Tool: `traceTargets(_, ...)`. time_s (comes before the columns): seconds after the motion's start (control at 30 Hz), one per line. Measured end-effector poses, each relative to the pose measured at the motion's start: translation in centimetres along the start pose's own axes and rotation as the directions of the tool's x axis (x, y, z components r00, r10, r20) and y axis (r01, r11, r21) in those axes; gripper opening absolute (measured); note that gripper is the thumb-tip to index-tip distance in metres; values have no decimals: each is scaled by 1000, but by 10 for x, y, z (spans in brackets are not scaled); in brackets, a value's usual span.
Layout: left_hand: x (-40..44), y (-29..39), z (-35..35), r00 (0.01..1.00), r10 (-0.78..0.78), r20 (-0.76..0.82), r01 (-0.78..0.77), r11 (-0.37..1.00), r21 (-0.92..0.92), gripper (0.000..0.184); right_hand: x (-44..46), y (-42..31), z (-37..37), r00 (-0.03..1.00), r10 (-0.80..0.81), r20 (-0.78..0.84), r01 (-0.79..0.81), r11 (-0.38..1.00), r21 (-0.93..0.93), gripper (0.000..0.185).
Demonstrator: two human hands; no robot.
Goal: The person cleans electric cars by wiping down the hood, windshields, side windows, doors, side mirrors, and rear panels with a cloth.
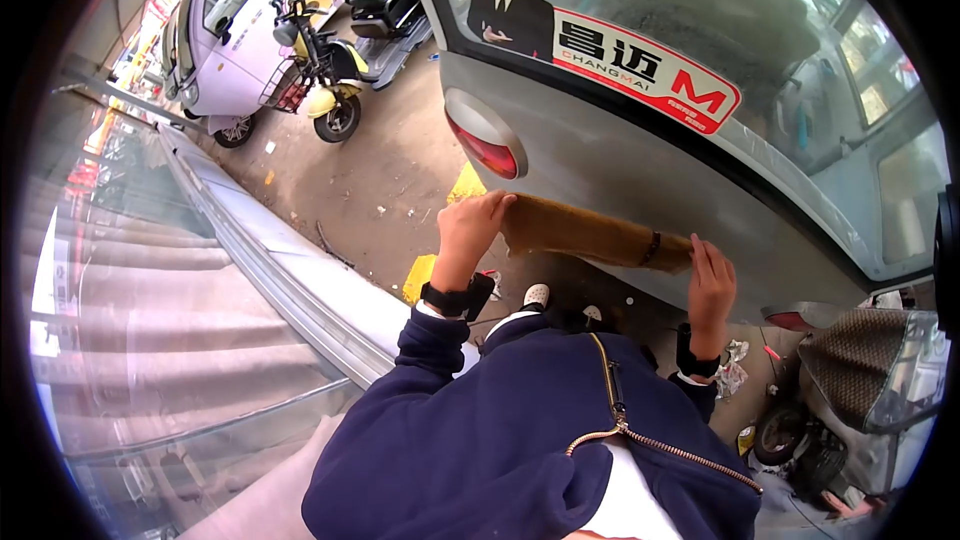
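A brown cloth (590, 233) is stretched sideways in front of me, with a dark printed band near its right end. My left hand (474, 230) is closed on its left end, thumb and fingers pinching the upper corner. At the other end my right hand (711, 283) grips the cloth's edge, fingers pointing up. Just beyond the cloth is the grey rear of a small vehicle (620, 165). Its red and white tail light (487, 140) sits above and beyond my left hand. Whether the cloth touches the vehicle I cannot tell.
A sticker (645, 70) is on the vehicle's rear window. A glass-sided display case (250, 230) flanks me on the left. A yellow scooter (325, 80) and a white van (215, 30) stand farther back. At right are litter (733, 370) and another vehicle's wheel (782, 433).
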State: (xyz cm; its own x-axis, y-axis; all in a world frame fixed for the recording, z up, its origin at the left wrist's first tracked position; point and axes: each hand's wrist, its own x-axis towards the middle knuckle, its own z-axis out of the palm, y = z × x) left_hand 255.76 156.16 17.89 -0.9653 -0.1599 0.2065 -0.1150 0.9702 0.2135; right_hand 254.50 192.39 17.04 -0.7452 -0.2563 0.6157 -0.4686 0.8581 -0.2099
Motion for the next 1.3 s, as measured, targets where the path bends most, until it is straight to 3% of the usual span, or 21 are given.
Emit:
traceTargets(0.07,7,6,9,997,38,-60,-36,999,34,26,0,-1,-7,999,-48,-23,45,992,-119,23)
traceTargets(0.13,21,20,1,972,42,-232,-84,982,-172,26,3,6,-9,999,35,-37,-39,994,-99,21)
traceTargets(0.17,29,31,-10,997,-70,-39,45,894,-445,24,7,10,-10,993,109,-48,-112,992,-64,21)
traceTargets(0.2,38,38,-7,997,-58,-46,31,891,-452,24,11,14,-10,992,111,-59,-115,990,-76,21)
traceTargets(0.27,68,54,0,995,-51,-80,-37,571,-820,25,27,22,-7,941,256,-223,-251,967,49,24)
traceTargets(0.4,112,104,36,986,-65,-153,-112,417,-902,38,73,26,11,891,240,-386,-274,961,-34,31)
traceTargets(0.47,120,123,77,847,211,-487,-498,636,-590,53,78,18,38,876,301,-376,-273,954,127,39)
traceTargets(0.5,114,131,87,846,216,-487,-502,630,-593,53,77,10,46,874,303,-379,-277,953,121,39)
traceTargets(0.57,96,141,102,808,435,-397,-531,830,-170,60,75,-1,63,974,112,-199,-105,993,46,47)
traceTargets(0.6,94,142,113,805,441,-396,-537,826,-170,60,71,2,75,972,118,-202,-112,993,43,47)
traceTargets(0.7,90,136,136,808,477,-347,-556,811,-181,64,57,9,108,999,47,-6,-47,964,-263,59)
traceTargets(1.03,94,132,149,755,514,-406,-585,809,-64,63,49,11,123,998,44,-55,-58,951,-303,55)
traceTargets(1.1,93,130,154,744,523,-416,-583,812,-24,64,47,7,126,989,13,-150,-58,954,-296,48)
traceTargets(1.23,93,124,159,677,538,-502,-607,794,34,53,35,-1,132,984,35,-173,-79,964,-254,37)
traceTargets(1.3,86,118,160,635,538,-555,-626,779,39,48,21,-5,131,995,88,-47,-97,964,-247,29)
